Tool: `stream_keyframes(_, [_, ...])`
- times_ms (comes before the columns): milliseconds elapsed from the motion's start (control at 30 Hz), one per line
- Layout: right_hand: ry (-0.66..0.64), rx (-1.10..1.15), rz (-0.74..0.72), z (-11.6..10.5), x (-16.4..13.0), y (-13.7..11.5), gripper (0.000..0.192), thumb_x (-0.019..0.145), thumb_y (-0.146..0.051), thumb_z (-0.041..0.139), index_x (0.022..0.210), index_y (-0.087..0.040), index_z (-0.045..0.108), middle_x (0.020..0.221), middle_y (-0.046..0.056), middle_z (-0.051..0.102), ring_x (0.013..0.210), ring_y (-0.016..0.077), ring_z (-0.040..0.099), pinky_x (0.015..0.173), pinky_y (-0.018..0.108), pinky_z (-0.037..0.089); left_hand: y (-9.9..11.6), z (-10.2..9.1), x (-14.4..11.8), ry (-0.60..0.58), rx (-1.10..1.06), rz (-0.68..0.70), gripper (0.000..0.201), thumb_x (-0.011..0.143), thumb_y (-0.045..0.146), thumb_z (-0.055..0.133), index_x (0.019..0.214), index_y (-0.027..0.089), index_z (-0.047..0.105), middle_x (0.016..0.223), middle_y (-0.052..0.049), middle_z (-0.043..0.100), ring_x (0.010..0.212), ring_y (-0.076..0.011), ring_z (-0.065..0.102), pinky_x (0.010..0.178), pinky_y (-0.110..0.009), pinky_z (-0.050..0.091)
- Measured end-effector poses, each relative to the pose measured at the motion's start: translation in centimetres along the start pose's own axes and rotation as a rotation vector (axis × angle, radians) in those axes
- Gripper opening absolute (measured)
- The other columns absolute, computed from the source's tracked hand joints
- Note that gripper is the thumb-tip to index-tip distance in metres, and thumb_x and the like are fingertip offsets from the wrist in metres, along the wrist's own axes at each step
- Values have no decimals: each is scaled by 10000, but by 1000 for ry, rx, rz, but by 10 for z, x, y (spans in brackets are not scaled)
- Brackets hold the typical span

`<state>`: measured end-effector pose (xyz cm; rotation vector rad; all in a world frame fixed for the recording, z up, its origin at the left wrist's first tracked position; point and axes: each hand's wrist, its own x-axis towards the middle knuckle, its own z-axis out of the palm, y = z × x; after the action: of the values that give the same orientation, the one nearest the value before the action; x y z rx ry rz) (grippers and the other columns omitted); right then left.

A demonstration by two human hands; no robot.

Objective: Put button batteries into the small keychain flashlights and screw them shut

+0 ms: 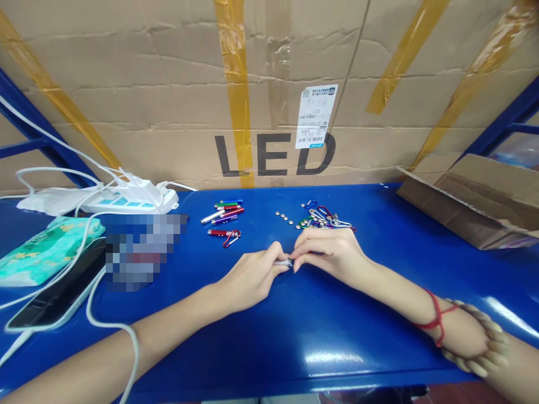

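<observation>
blue table [261, 348]: both hands pinch silver flashlight [284, 262].

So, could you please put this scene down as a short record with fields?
left hand: left hand grips a small silver tube
right hand: right hand pinches the tube's end
surface: blue table
behind hands: mini flashlights, button cells, carabiner clips
left side: power strip, phone
right side: cardboard box

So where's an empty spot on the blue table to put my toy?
Bare blue table lies in front of the left hand and right hand, and between the pile of coloured carabiner clips and the open cardboard box. The left side is crowded with white cables, a phone.
</observation>
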<state>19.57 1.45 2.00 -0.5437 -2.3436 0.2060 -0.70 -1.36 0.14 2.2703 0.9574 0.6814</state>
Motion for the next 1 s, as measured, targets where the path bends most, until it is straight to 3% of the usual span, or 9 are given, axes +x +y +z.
stream_keyframes(167, [-32, -81, 42, -3, 1, -5, 167, 839, -272, 583, 749, -177, 687, 754, 6, 673, 662, 89, 615, 565, 174, 414, -1, 0, 0, -6, -41, -26, 101, 917, 261, 312, 845, 200, 346, 787, -9, 527, 676, -187, 531, 589, -247, 348])
stream_keyframes(300, [-61, 36, 245, 0, 3, -2, 114, 772, -278, 661, 704, -194, 700, 743, 2, 675, 679, 102, 615, 593, 188, 419, 0, 0, 0, -5, -61, -50, 95, 916, 263, 309, 850, 204, 343, 789, -5, 526, 688, -186, 531, 600, -247, 344])
stream_keyframes(500, [-154, 287, 573, 5, 6, -1, 91, 707, -234, 691, 645, -170, 706, 624, 8, 649, 541, 97, 565, 535, 206, 421, 1, -1, 0, -21, -60, -33, 106, 912, 244, 309, 815, 202, 317, 781, -12, 521, 699, -193, 535, 589, -245, 330])
stream_keyframes(700, [-130, 490, 772, 8, 9, -11, 263, 657, -377, 710, 597, -127, 653, 451, -20, 536, 379, 58, 409, 378, 199, 306, 0, 0, 2, -7, -39, -30, 117, 911, 253, 317, 809, 198, 316, 751, -18, 516, 668, -194, 533, 571, -247, 327])
stream_keyframes(867, [-128, 528, 852, 9, 11, -15, 357, 601, -466, 734, 594, -120, 644, 397, -34, 487, 354, 49, 359, 355, 200, 251, -1, 0, 0, 0, -79, -64, 91, 917, 273, 329, 904, 201, 385, 768, -11, 532, 672, -183, 533, 595, -244, 350])
stream_keyframes(1000, [-123, 519, 816, 6, 10, -13, 322, 645, -438, 713, 611, -121, 665, 436, -23, 526, 363, 43, 380, 356, 187, 278, -1, 0, -1, -9, -110, -90, 136, 914, 269, 334, 1011, 202, 402, 765, -9, 544, 682, -181, 530, 625, -253, 356])
